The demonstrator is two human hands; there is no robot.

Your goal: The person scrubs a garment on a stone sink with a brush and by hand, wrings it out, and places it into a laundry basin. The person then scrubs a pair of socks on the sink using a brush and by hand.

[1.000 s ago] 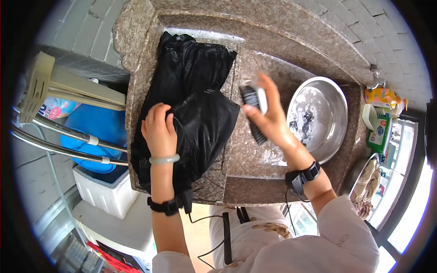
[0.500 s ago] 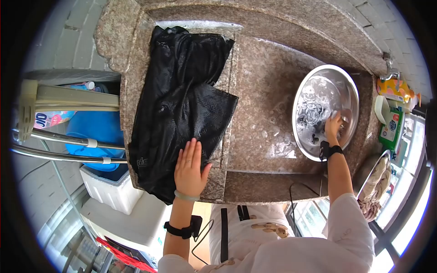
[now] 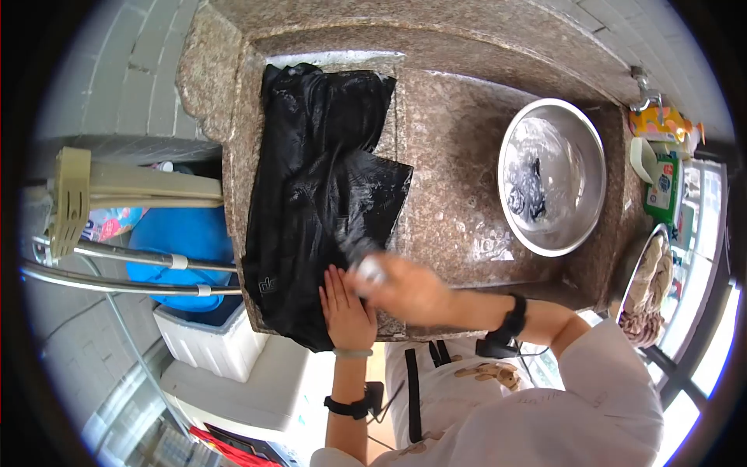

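Observation:
Wet black cloth [image 3: 299, 187] lies spread on the left part of the stone sink counter [image 3: 443, 156]. My left hand [image 3: 348, 311] rests flat on its lower edge, fingers stretched out. Just right of it, my right hand [image 3: 412, 289] is closed round a brush [image 3: 369, 270], blurred by motion, over the cloth's lower right part. The brush's bristles are too smeared to make out. To the right stands a steel basin [image 3: 572, 163] holding sudsy water and something dark.
A tap [image 3: 644, 93] is at the upper right, near an orange pack [image 3: 657, 124] and a green pack [image 3: 663, 191]. A second bowl [image 3: 634, 272] holds beige cloth. Metal poles [image 3: 140, 255] and a blue basin [image 3: 179, 249] stand left.
My right hand dipped into the steel basin, then moved left to the cloth with the brush. My left hand slid toward the cloth's lower edge and now lies flat.

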